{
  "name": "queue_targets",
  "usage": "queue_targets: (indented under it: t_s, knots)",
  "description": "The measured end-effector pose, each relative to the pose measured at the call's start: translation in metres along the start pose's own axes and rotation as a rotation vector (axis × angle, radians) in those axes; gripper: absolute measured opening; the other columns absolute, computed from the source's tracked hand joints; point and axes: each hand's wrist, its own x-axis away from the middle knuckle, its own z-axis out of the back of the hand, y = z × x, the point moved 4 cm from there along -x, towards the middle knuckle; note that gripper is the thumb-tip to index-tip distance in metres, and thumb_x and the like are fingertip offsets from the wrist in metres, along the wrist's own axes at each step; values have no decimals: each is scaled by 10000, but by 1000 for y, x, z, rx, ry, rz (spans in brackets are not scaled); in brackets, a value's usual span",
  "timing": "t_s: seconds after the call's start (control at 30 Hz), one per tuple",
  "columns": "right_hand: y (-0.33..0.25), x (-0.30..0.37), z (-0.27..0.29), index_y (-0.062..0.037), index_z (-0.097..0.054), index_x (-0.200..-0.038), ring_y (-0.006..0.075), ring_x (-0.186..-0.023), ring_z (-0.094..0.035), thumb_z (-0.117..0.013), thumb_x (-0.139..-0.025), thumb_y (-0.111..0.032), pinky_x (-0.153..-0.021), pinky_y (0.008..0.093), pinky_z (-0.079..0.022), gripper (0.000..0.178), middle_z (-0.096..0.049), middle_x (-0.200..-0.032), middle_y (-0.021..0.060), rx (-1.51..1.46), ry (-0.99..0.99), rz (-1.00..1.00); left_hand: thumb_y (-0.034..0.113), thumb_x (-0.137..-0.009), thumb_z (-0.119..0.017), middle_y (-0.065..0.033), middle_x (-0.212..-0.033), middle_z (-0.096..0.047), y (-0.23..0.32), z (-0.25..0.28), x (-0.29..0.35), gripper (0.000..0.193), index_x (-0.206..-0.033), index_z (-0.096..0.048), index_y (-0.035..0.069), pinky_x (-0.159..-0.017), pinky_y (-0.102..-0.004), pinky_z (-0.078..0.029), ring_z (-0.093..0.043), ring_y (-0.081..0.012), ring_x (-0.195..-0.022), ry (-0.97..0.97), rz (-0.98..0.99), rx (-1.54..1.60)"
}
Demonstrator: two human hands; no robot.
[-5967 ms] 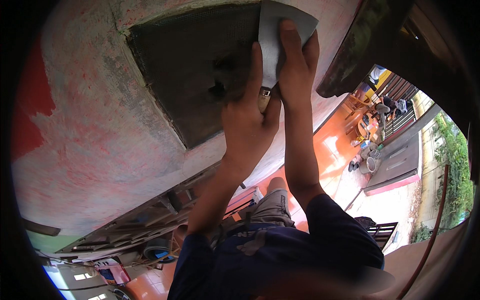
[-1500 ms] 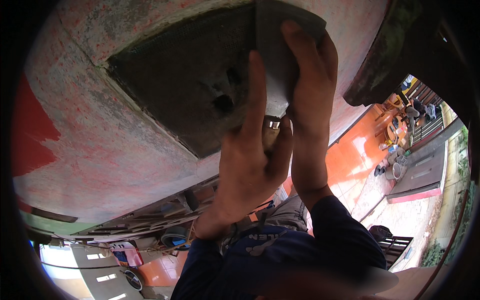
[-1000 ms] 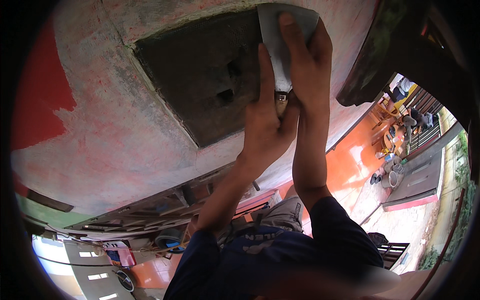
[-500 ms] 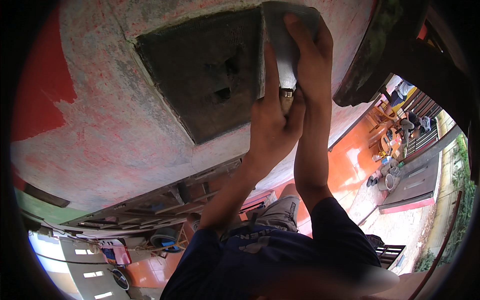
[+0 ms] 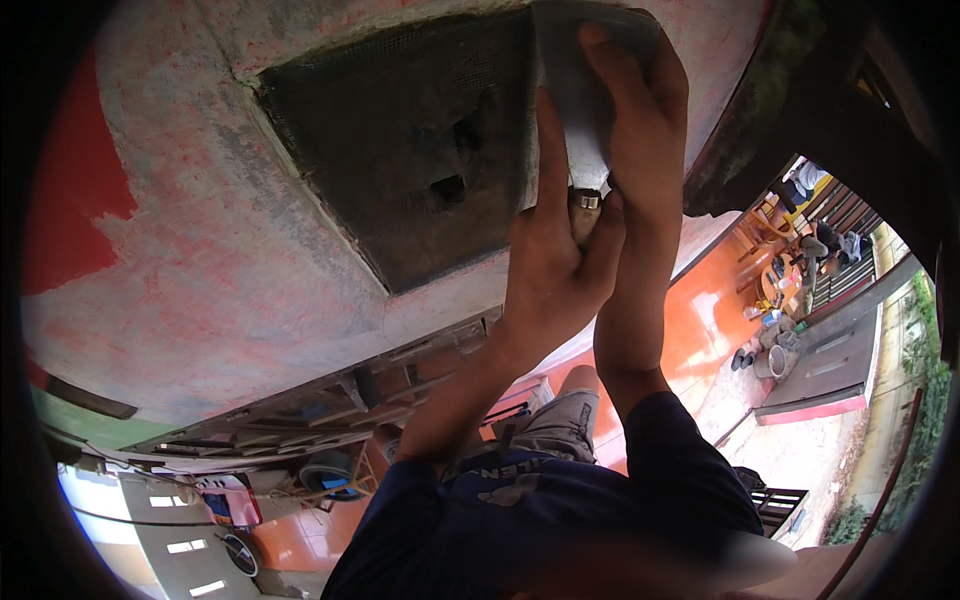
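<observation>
A wide-bladed putty knife (image 5: pixel 590 133) stands upright against the wall, its grey metal blade at the top and its short handle with a metal ferrule pointing down. My left hand (image 5: pixel 555 270) is closed round that handle, with one finger stretched up along the blade's left edge. Higher up, my right hand (image 5: pixel 650 130) grips the blade's right side, its thumb lying on the blade's face. The blade overlaps the right edge of a dark, mesh-textured panel (image 5: pixel 400 130) set in the wall, which has ragged holes near its middle.
Patchy grey-pink plaster wall (image 5: pixel 250 270) surrounds the panel, with red paint (image 5: pixel 75 200) at far left. A dark, rough beam (image 5: pixel 760 110) juts out right of my hands. Below are a slatted wooden frame (image 5: pixel 370 385) and orange tiled floor (image 5: pixel 700 310); a bucket (image 5: pixel 775 362) stands farther right.
Both hands and the putty knife have shifted slightly right and a little down in the picture. The view has moved slightly too. Both grips look the same.
</observation>
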Motion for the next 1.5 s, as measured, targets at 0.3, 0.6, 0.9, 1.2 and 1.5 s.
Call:
queue_targets:
  t_s: [0.3, 0.6, 0.9, 1.2, 1.5]
  knots:
    - [-2, -1, -5, -29, -587, -1001, 60, -751, -519, -608, -1003, -147, -641, 227, -407, 120, -609, -830, -6, 108, 20, 83, -35, -928, -523, -213, -1342, -540, -21, 1, -8, 874, -1591, 43, 35, -824, -259, -495, -611, -150, -940, -73, -10, 79]
    - [-13, -13, 2, -4, -573, -1030, 85, -703, -533, -604, -1011, -168, -600, 252, -424, 168, -611, -798, 34, 261, -118, 231, -88, -899, -469, -127, -1094, -621, -37, -30, -17, 944, -1573, 170, 79, -573, -213, -455, -519, -63, -656, -13, -102, 188]
    - [-16, -11, -3, 14, -557, -1019, 165, -570, -598, -595, -983, -130, -519, 313, -436, 154, -615, -669, 117, 297, -121, 302, -100, -854, -468, -211, -1412, -441, -46, -25, -19, 980, -1562, 193, 50, -601, -211, -433, -533, -91, -723, 1, -53, 296]
    - [-53, -18, -4, 15, -564, -1001, 197, -524, -600, -583, -980, -129, -490, 326, -430, 147, -607, -631, 136, 403, -317, 283, -91, -916, -450, -240, -1378, -431, -38, -49, -26, 1047, -1460, 409, 160, -577, -257, -502, -587, -142, -741, -73, -126, 332]
    - [-11, -46, 16, 22, -577, -1066, 195, -717, -587, -613, -963, -93, -634, 338, -456, 158, -635, -812, 134, 187, -410, 519, -4, -980, -517, -68, -777, -563, -23, -51, -27, 1063, -1458, 410, 199, -532, -263, -479, -525, -103, -581, -48, 5, 389]
